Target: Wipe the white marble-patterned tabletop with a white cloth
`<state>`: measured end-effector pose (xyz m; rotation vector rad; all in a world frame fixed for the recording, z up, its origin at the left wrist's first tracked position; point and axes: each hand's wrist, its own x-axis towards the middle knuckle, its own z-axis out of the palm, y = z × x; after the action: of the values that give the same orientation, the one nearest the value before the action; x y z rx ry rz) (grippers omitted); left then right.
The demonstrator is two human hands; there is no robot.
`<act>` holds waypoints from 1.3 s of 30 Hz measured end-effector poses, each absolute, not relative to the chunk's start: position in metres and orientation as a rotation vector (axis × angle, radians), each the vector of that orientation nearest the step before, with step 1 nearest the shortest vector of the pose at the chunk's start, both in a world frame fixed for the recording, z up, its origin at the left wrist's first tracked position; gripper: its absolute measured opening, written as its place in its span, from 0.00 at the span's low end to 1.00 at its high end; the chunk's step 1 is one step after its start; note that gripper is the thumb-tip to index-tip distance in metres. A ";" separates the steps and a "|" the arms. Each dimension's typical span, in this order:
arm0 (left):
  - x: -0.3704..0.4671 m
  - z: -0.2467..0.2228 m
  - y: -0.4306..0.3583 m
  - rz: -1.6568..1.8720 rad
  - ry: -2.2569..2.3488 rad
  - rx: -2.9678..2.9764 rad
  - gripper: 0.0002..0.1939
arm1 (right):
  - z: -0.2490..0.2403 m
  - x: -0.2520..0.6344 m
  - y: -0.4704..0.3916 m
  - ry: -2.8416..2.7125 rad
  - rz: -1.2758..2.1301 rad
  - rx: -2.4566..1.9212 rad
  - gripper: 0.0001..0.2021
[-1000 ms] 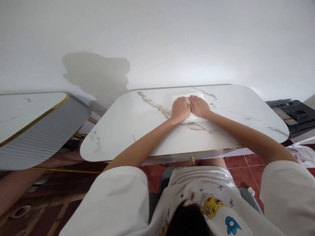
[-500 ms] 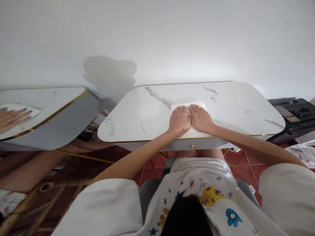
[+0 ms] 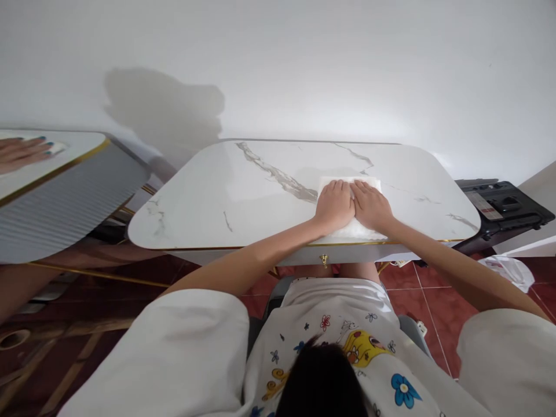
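A folded white cloth (image 3: 366,230) lies flat on the marble-patterned white tabletop (image 3: 195,202), right of its middle. Both of my hands press on it side by side, thumbs touching. My left hand (image 3: 335,207) covers the cloth's left part, fingers together and pointing away from me. On its right part rests my right hand (image 3: 371,205), its fingers also close together and angled to the left. The cloth shows beyond the fingertips and below the wrists.
At the left, a co-worker's hand (image 3: 24,155) rests on a cloth on a second table (image 3: 73,179). A black case (image 3: 508,202) stands beyond the right end. A plastic bag (image 3: 510,272) lies on the red floor. A white wall rises behind.
My hands and the cloth have moved right across the tabletop together. The view has shifted, so the second table sits farther left. The grip looks the same.
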<state>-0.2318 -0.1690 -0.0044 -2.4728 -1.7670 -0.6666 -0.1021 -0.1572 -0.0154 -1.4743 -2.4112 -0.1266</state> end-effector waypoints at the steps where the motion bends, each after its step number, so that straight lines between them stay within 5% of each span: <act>1: -0.232 -0.004 -0.160 -0.668 -1.769 -2.480 0.15 | -0.014 -0.103 -0.149 -2.408 -0.125 -1.482 0.25; 21: -0.251 -0.011 0.037 -0.893 -1.951 -2.367 0.15 | -0.012 -0.122 0.053 -2.321 0.041 -1.479 0.22; 39: -0.262 -0.024 0.100 -0.884 -1.994 -2.374 0.13 | -0.019 -0.127 0.108 -2.351 0.022 -1.467 0.21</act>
<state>-0.2622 0.0997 -0.0241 -2.3745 -1.9944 -0.8844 -0.1274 0.1080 -0.0187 -1.4671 -2.3514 0.0215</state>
